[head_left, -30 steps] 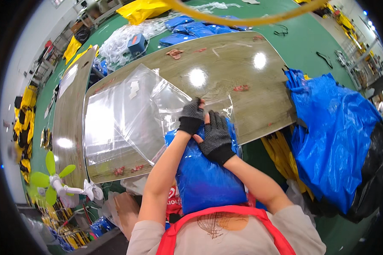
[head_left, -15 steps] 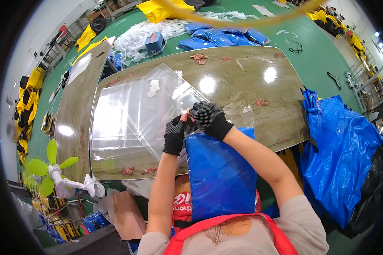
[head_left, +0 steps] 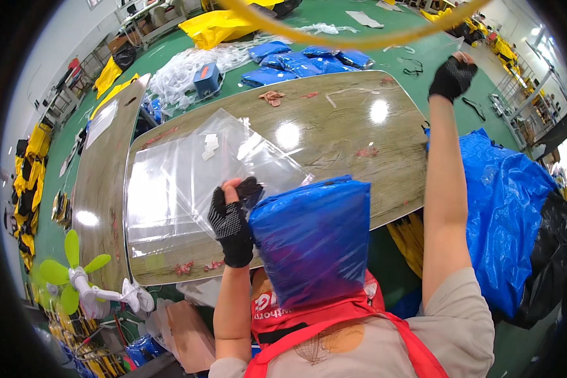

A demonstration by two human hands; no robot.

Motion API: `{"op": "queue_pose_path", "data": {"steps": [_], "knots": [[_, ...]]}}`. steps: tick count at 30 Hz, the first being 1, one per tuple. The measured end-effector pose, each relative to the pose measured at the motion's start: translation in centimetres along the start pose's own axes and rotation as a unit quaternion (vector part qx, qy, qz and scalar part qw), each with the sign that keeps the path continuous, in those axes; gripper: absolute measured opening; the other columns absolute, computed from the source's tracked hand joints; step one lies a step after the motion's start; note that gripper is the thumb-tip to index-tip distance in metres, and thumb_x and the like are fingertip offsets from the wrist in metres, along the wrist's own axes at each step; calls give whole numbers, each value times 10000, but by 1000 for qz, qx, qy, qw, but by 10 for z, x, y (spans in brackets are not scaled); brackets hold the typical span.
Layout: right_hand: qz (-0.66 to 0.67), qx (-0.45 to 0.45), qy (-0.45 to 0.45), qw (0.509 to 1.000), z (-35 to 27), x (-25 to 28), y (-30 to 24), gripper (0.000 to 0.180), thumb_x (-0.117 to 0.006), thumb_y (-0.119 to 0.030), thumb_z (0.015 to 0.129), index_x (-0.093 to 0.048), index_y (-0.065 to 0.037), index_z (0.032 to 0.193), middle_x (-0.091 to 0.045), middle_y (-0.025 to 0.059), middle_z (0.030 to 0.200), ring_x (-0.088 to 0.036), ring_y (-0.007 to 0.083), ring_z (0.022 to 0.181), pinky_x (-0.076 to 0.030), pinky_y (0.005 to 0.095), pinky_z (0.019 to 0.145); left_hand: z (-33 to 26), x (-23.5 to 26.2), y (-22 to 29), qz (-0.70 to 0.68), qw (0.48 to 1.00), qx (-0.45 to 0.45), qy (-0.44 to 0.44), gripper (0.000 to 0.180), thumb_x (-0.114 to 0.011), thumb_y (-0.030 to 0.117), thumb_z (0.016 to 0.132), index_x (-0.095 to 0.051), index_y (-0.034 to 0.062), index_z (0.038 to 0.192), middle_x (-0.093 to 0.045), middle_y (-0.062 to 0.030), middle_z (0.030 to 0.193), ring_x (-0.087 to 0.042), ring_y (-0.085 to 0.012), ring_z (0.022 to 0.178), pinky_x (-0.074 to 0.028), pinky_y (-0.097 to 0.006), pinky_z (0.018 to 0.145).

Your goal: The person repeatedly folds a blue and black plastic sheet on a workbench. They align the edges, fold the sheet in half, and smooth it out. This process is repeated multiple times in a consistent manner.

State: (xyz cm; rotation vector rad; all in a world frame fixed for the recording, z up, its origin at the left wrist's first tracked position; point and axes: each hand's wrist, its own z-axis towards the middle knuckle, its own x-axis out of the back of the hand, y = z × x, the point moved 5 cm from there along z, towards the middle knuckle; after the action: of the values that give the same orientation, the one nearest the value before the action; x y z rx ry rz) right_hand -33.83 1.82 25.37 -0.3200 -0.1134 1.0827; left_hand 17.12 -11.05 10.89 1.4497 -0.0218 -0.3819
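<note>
A folded blue plastic packet [head_left: 312, 242] in a clear wrapper leans up against the near edge of the table, in front of my red apron. My left hand [head_left: 232, 220], in a black dotted glove with bare fingertips, is closed at the packet's upper left corner. My right hand [head_left: 452, 78], gloved the same way, is raised at the end of a stretched arm beyond the table's right side. Its fingers are curled together; a faint clear edge shows above them, too thin to name. Flat clear plastic bags [head_left: 176, 183] lie stacked on the table left of the packet.
The wood-look table [head_left: 334, 138] has small white labels [head_left: 210, 145] lying on the bags. Blue packets [head_left: 302, 63] and a blue box [head_left: 207, 80] sit on the floor behind. A blue sheet heap [head_left: 504, 214] stands right, a green-bladed fan [head_left: 73, 271] left.
My right hand has left the packet's top and swung far up and right. The left hand has shifted left and nearer. The packet's top has tilted up.
</note>
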Motion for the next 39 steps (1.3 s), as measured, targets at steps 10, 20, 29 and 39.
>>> {"op": "queue_pose_path", "data": {"steps": [10,20,29,39], "knots": [[415,-455,-583,529,-120,125,-138,354,-517,-332,938,-580,-9,1070,-675,67,897,-424,60,442,-427,208,462,-4,20,55,219,973,16,-72,333,-514,299,954,-653,6,1032,-650,-59,869,-523,-96,642,-419,-237,586],[437,-193,-558,679,-136,136,-106,961,-601,-623,788,-197,-86,1476,-306,134,1476,-377,252,1313,-312,424,1052,-41,15,86,138,989,49,-36,290,-507,269,956,-644,19,1007,-691,-75,892,-381,-36,381,-282,-202,372],[549,-288,-589,518,-109,29,-178,378,-598,-383,883,-676,-30,994,-690,79,872,-649,151,813,-483,258,704,-60,12,95,131,991,22,-16,283,-511,268,957,-635,23,1025,-691,-84,911,-354,-20,379,-256,-196,366],[390,-381,-572,612,-84,75,-41,345,-513,-379,941,-663,-70,975,-585,22,785,-559,98,733,-466,243,696,-66,18,96,136,990,25,-3,330,-470,299,971,-616,14,1050,-668,-90,959,-463,-63,506,-342,-192,455]]}}
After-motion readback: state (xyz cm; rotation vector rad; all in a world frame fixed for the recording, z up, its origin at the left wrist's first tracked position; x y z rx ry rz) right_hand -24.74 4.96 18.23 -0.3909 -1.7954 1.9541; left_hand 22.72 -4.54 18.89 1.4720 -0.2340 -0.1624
